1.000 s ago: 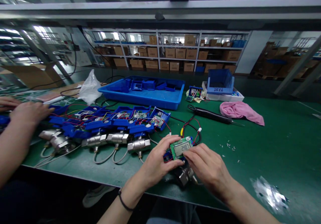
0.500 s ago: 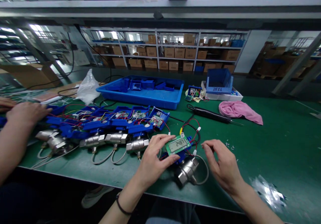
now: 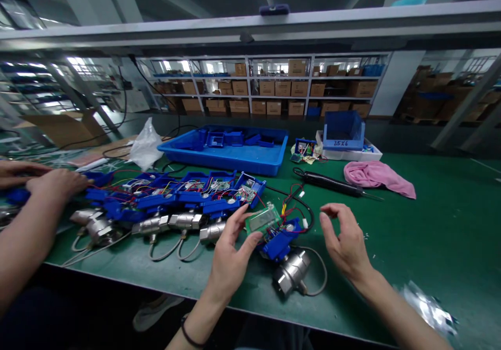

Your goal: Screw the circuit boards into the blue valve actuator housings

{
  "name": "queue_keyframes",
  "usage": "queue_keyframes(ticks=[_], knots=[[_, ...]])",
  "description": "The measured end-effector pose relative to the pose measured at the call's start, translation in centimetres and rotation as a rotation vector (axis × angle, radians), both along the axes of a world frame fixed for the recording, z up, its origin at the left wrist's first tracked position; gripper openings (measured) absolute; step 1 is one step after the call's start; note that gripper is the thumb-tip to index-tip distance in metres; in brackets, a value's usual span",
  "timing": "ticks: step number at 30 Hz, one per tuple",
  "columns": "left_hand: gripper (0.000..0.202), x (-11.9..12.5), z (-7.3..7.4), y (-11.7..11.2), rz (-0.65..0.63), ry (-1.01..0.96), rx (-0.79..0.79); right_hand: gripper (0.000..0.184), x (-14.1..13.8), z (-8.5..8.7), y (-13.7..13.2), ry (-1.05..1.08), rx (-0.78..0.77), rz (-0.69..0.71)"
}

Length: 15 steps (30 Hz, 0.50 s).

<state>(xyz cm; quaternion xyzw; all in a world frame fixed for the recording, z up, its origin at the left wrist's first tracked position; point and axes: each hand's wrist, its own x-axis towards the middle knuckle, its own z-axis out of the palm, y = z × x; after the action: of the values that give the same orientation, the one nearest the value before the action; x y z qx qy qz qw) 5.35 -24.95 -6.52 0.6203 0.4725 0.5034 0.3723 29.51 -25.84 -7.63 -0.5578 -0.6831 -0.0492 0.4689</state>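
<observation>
My left hand pinches the near edge of a green circuit board with a small display, tilted up and wired with red and black leads to a blue plastic housing. That housing sits on a steel valve body lying on the green mat. My right hand hovers to the right of the unit with fingers curled and apart, holding nothing. A row of like units with blue housings and steel valves lies to the left.
Another person's hands work at the far left. A blue tray with blue parts sits behind, a small blue bin and pink cloth at the right, a black electric screwdriver between them.
My right hand has let go of the display board and drawn off to the right. My left hand has tipped the board up and moved it away from me, uncovering the blue housing.
</observation>
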Motion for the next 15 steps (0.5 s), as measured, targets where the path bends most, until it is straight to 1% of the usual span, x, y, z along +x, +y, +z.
queue_keyframes(ticks=[2,4,5,7,8,10,12,15], knots=[[0.058,0.1,-0.3,0.0,0.087,-0.128,-0.107,0.018,0.2,-0.4,-0.3,-0.009,-0.062,0.039],[0.057,0.2,-0.6,0.0,0.153,-0.173,-0.177,0.016,0.2,-0.7,-0.3,-0.059,-0.121,0.129],[0.056,0.2,-0.7,0.0,0.164,-0.181,-0.198,0.019,0.1,-0.8,-0.1,-0.080,-0.152,0.188],[0.054,0.2,-0.7,-0.1,0.152,-0.197,-0.225,0.034,0.0,-0.7,0.5,-0.098,-0.247,0.337],[0.055,0.2,-0.7,-0.1,0.142,-0.204,-0.229,0.038,-0.1,-0.6,0.9,-0.100,-0.300,0.411],[0.056,0.2,-0.6,0.0,0.134,-0.202,-0.229,0.040,0.0,-0.1,1.6,-0.087,-0.432,0.530],[0.056,0.3,-0.4,0.1,0.140,-0.192,-0.224,0.042,0.1,0.5,2.2,-0.073,-0.531,0.580],[0.055,0.6,-0.1,0.4,0.143,-0.157,-0.223,0.051,0.2,1.1,2.3,-0.042,-0.619,0.592]])
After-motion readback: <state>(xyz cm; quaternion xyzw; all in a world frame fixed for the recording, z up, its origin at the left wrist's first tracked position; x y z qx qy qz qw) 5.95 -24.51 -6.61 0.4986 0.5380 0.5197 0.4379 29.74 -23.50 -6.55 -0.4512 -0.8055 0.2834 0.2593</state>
